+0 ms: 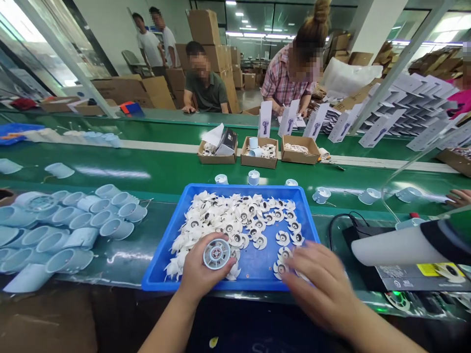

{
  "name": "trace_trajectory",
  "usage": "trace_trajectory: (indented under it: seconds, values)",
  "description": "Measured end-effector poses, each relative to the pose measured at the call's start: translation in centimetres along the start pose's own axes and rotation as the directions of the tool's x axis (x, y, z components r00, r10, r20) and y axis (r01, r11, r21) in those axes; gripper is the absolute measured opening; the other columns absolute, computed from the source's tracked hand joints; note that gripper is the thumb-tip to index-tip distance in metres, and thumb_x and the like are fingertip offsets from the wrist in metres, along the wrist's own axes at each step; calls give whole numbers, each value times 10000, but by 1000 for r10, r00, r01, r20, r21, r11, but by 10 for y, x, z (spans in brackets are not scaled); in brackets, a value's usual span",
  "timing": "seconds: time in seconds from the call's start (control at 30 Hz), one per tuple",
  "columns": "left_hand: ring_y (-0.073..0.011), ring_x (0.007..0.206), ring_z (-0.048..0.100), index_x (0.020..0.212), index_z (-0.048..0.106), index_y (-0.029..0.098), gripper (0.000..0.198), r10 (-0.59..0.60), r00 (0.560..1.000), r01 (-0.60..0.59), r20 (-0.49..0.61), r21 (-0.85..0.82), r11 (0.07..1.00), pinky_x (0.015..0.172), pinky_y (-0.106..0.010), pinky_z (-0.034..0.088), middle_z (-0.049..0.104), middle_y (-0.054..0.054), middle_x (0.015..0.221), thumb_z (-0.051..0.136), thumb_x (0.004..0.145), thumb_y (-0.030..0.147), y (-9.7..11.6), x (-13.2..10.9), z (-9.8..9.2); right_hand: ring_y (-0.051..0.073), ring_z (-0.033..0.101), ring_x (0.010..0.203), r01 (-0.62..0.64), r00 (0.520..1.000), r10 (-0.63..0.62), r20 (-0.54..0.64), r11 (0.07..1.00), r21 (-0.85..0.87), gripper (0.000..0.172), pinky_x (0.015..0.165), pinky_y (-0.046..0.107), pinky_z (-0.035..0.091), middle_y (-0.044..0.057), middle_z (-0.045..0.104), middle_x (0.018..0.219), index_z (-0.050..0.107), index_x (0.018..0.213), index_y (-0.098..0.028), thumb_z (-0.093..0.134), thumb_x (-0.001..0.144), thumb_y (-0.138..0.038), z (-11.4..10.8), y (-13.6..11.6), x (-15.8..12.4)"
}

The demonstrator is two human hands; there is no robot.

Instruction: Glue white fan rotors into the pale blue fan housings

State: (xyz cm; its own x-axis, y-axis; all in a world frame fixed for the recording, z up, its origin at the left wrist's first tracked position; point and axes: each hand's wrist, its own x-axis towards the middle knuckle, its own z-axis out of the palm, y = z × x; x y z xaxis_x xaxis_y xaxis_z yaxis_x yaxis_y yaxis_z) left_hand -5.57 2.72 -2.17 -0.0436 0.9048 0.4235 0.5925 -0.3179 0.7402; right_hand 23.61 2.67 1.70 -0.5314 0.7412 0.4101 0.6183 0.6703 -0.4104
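My left hand [200, 269] is closed around a light-blue round fan housing [217, 254], its spoked face with a small hub turned up towards me. It is held over the front of a blue tray [235, 285] with many white fan impellers [230, 228] in it, piled on the left and more spread out on the right. My right hand [320, 274] is over the tray's front right corner, close to a few impellers [282, 239]. Motion smears its fingers, so I cannot tell whether they hold one.
Light-blue housings [77, 215] crowd the bench at left. More housings [253, 177] stand on the green conveyor [165, 171]. Small cardboard boxes [259, 159] hold parts beyond. At right are a white cylinder [397, 245] and a black cable [333, 225]. Co-workers sit or stand opposite; a person's hand [459, 197] shows at far right.
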Motion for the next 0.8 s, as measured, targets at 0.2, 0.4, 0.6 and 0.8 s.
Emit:
trace_trajectory:
  seconds: [0.2,0.4,0.6,0.8]
  values:
    - [-248,904,696,1082,576,193,419,-75,996,71,-44,-82,994,835,-369,560,715,-74,992,758,726,319,-1,-3,-4,296,618,909,-39,900,174,399,945,-325,199,778,400,521,128,627,977,660,1022,-135,677,880,-272,77,34,94]
    - [-251,921,688,1082,576,194,429,-112,993,105,-33,-162,981,876,-387,541,706,-77,1001,764,713,309,-1,-4,-4,317,567,1062,36,865,155,478,930,-367,227,874,437,493,178,557,1201,613,1106,-125,641,895,-203,93,25,87]
    - [-234,915,678,1100,568,210,442,-95,995,94,7,-206,974,850,-351,533,696,-59,1005,771,718,301,-4,-5,-7,240,473,1267,411,639,-264,723,911,-32,240,1145,447,266,54,538,1367,625,1201,-257,516,998,-190,50,27,50]
    - [-235,925,667,1095,571,221,441,-75,997,81,36,-223,971,845,-346,521,688,-52,1002,782,717,309,-5,-6,-9,240,486,1238,239,624,-274,732,959,155,358,1062,459,340,61,538,1361,570,1317,-306,462,1006,-164,28,39,54]
